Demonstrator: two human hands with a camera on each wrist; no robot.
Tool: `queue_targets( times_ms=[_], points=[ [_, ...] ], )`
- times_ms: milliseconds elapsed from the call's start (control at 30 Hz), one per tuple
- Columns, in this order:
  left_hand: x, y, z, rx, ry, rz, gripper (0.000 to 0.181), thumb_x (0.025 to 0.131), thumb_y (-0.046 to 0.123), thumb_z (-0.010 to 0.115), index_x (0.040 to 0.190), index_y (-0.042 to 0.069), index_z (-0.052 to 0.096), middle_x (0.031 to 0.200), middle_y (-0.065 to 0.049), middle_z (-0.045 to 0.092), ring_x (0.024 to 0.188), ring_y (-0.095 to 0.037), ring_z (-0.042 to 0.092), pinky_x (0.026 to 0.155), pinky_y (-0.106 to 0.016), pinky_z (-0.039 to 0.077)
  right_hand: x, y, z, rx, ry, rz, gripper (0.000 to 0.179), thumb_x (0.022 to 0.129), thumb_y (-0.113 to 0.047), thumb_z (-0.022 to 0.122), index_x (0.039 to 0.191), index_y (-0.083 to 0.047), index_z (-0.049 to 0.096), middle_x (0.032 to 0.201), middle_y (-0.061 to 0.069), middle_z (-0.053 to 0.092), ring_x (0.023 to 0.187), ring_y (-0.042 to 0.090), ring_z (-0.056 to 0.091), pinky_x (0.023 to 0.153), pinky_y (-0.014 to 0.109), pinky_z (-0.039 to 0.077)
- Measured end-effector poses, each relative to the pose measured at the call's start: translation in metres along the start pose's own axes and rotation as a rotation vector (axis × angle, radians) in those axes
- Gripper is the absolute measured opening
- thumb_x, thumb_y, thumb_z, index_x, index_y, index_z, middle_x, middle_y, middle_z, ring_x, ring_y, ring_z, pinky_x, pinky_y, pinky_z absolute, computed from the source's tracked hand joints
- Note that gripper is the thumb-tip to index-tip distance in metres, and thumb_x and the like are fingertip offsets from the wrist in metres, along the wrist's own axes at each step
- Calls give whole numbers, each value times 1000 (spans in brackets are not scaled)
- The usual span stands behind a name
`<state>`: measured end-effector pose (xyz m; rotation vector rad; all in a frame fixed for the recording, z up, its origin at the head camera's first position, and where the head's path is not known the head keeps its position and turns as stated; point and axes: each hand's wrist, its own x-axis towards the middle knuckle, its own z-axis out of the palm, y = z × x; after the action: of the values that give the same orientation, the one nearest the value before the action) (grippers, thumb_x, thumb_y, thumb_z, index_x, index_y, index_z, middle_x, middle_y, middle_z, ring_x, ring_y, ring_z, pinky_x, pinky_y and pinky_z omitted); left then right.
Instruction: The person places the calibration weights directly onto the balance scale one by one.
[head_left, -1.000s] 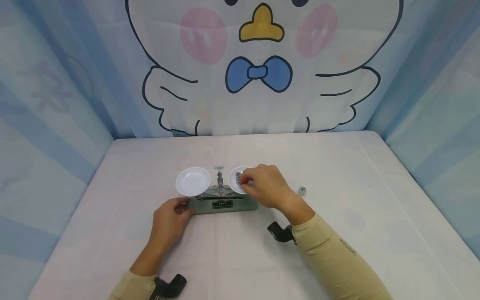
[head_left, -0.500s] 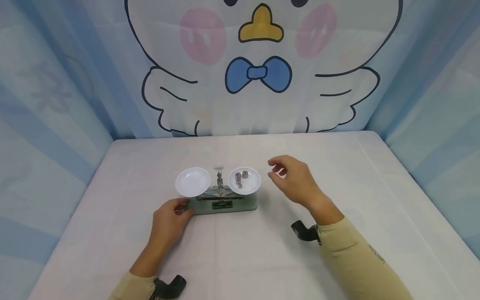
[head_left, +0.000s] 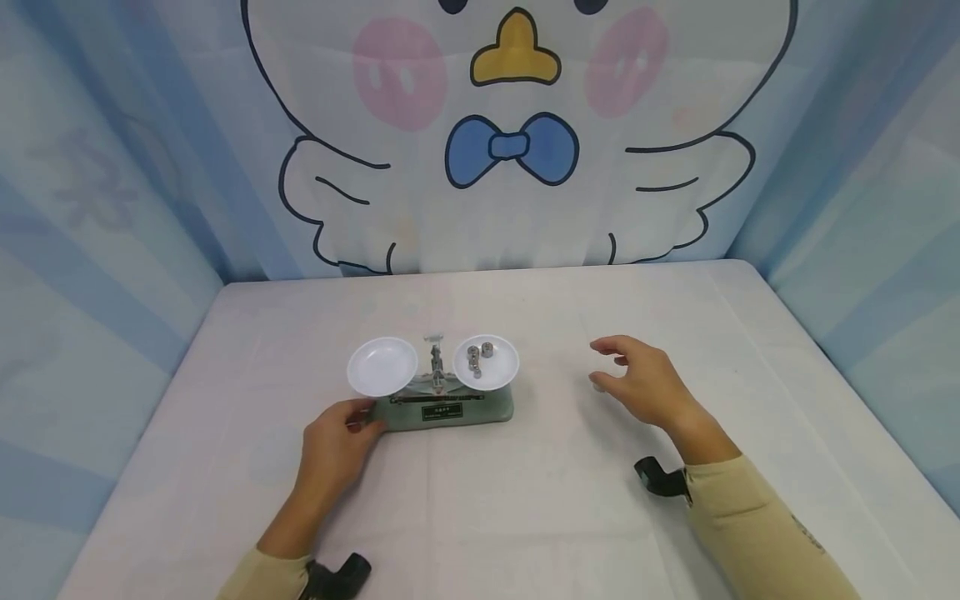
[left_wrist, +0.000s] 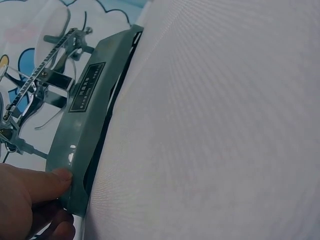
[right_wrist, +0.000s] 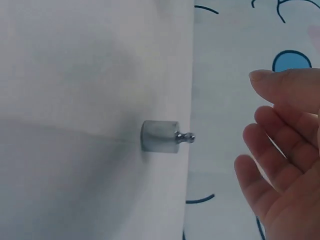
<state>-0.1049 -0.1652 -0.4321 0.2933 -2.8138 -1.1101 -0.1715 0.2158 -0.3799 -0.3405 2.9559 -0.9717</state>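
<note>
A green balance scale [head_left: 450, 409] stands mid-table with two white pans. Its left pan [head_left: 382, 367] is empty. Small metal weights [head_left: 480, 354] stand on the right pan [head_left: 498, 372]. My left hand [head_left: 337, 437] grips the left end of the scale base [left_wrist: 90, 125], with the thumb [left_wrist: 37, 184] on its front face. My right hand [head_left: 641, 383] hovers open to the right of the scale, fingers relaxed. Beside it a silver knobbed weight [right_wrist: 160, 136] stands on the cloth, a short gap from the fingertips [right_wrist: 272, 82]. In the head view this weight [head_left: 597, 386] is mostly hidden under the thumb.
A white cloth covers the table [head_left: 525, 517], whose far edge meets a cartoon bird backdrop [head_left: 510, 150]. Blue striped curtains close in both sides. Black wrist camera mounts [head_left: 660, 479] sit on my forearms.
My right hand has left the right pan, where weights now stand uncovered, and moved right and down to the loose weight on the cloth. The left hand has stayed on the scale base.
</note>
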Motion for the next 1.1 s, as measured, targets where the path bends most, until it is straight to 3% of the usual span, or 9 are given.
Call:
queue_targets(
  times_ms=[300,500,1100],
  points=[
    [0,0,-1,-2,5,12,36,89,5,73,122,-5,65,121,-23,65,109,-38,64,91,-49,56,2,25,9,-14,-29,57,40,93,-15,69,128,0,61,124,22,64,105,40,63,94,55,51],
    [1,-1,-1,-6,3,14,36,89,5,73,122,-5,65,122,-23,65,109,-38,64,91,-49,56,4,33,15,-20,-74,105,32,93,-11,67,123,0,63,114,19,68,108,38,61,96,56,50],
    [4,-2,2,-6,-3,35,36,88,4,73,122,-4,65,121,-22,65,109,-36,64,90,-49,56,5,36,22,-66,-47,56,23,92,-9,66,113,0,66,103,13,69,100,34,63,93,55,51]
  ],
)
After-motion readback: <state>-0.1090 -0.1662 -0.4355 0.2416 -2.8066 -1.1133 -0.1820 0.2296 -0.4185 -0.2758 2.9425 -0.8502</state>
